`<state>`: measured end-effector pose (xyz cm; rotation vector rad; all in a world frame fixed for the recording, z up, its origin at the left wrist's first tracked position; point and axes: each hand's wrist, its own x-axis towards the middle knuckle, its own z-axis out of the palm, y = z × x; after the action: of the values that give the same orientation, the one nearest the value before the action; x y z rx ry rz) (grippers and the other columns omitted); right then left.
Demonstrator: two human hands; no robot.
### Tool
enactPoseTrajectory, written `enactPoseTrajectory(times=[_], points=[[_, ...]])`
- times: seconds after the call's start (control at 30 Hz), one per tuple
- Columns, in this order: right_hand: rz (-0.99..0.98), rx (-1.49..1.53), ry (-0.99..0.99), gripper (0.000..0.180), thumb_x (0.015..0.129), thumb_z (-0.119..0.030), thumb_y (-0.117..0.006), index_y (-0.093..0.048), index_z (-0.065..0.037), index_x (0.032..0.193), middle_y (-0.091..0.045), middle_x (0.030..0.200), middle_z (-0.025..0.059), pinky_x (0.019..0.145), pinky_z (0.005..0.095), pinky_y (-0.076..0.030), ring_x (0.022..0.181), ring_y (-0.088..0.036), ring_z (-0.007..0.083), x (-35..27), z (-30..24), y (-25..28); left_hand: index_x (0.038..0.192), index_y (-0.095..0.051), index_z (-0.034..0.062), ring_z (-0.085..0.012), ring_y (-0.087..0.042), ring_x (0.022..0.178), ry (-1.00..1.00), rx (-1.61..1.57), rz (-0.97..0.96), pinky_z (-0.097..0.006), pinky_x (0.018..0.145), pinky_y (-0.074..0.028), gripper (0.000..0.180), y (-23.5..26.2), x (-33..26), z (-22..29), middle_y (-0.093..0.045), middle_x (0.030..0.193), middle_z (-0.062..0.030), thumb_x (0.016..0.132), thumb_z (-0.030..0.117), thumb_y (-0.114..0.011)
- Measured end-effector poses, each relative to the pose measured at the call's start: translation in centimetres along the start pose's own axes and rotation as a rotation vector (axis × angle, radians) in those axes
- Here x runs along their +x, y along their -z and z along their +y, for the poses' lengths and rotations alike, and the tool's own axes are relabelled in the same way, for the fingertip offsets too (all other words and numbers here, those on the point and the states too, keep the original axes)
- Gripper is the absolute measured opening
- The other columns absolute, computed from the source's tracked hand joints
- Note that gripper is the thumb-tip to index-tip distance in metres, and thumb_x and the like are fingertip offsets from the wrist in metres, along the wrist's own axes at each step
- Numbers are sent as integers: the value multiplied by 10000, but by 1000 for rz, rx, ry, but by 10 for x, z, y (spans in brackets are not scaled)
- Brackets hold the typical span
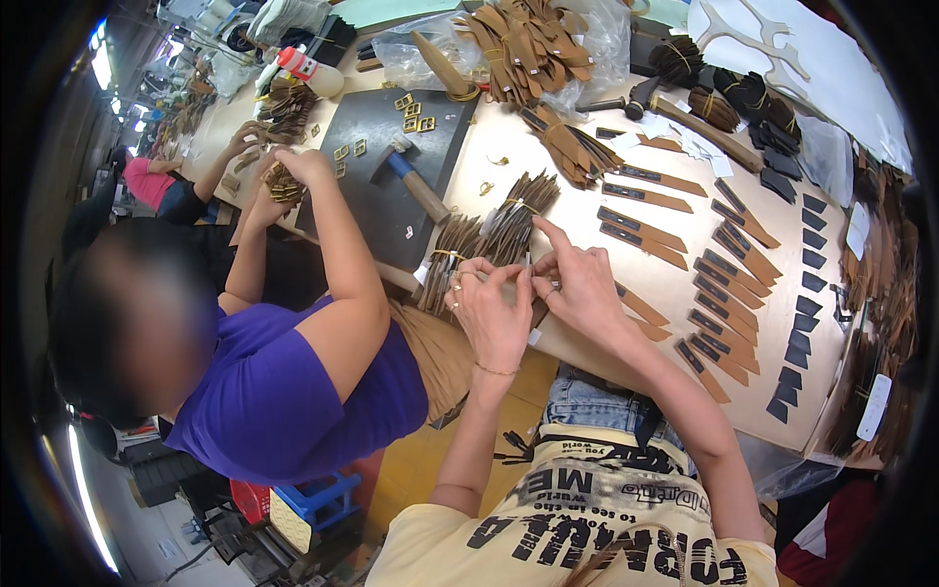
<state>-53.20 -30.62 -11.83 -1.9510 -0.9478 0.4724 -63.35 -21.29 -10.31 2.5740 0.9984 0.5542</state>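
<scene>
1. Head view, hands: the left hand (pixel 492 311) and the right hand (pixel 577 284) are brought together at the near edge of the worktable (pixel 587 147), fingertips meeting. A thin pale strip (pixel 528 266) is pinched between them; whether both hands grip it cannot be told. The right index finger is stretched out toward the bundles.
2. Head view, thing in hand: the strip is held just above the table edge, directly beside two banded bundles of brown leather strips (pixel 489 240) that are fanned out on the surface.
3. Head view, surface: a pale, cream-coloured tabletop is shown, curved by the lens. Single tan strap pieces (pixel 646 199) are laid out in rows to the right of the hands, with dark tab pieces (pixel 802 293) in a column beyond them. A dark cutting mat (pixel 377 196) lies to the left, bearing a hammer (pixel 416 181) and several brass buckles (pixel 413 110).
4. Head view, far side: a heap of tan straps (pixel 528 44) on clear plastic and a wooden mallet (pixel 699 122) are seen near the far edge.
5. Head view, room: a co-worker in a purple shirt (pixel 284 391) is seated at the left, both hands on a small bundle (pixel 284 184). A further long bench with another seated person recedes at upper left. An ochre floor and a blue stool (pixel 313 499) are visible below.
</scene>
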Motion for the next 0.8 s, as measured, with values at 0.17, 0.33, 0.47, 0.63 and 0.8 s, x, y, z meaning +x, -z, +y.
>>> enactPoseTrajectory(times=[0.17, 0.33, 0.47, 0.63, 0.8], points=[[1, -12, 44, 723, 824, -77, -650, -345, -99, 1480, -719, 821, 78, 886, 424, -369, 816, -664, 275, 0, 1, -1, 892, -780, 125, -262, -525, 998, -58, 74, 14, -413, 885, -344, 143, 4, 2, 6, -546, 973, -78, 817, 240, -739], [18, -6, 85, 737, 802, -36, -628, -348, -92, 1481, -714, 806, 76, 872, 408, -369, 779, -651, 274, 0, 2, -2, 889, -782, 109, -268, -524, 1010, -43, 140, -36, -417, 893, -347, 149, 3, 9, 11, -564, 972, -83, 801, 217, -729], [13, 18, 80, 742, 793, -19, -613, -344, -77, 1481, -713, 790, 67, 860, 403, -370, 756, -646, 266, 1, 1, -2, 887, -781, 95, -272, -525, 1017, -45, 122, -28, -421, 896, -350, 148, 3, 11, 13, -570, 966, -82, 793, 191, -720], [30, -8, 47, 765, 780, -24, -611, -321, -59, 1486, -715, 770, 65, 834, 399, -371, 741, -649, 261, 1, -1, 0, 874, -781, 90, -269, -527, 1005, -65, 96, -9, -420, 893, -352, 133, 6, 13, 10, -568, 958, -72, 785, 170, -720], [31, 32, 24, 780, 772, -34, -610, -303, -53, 1489, -715, 755, 72, 830, 409, -374, 730, -653, 271, -2, 1, 3, 854, -777, 91, -262, -531, 960, -120, 64, 13, -418, 872, -356, 118, -1, 18, 11, -564, 920, -60, 775, 165, -729]])
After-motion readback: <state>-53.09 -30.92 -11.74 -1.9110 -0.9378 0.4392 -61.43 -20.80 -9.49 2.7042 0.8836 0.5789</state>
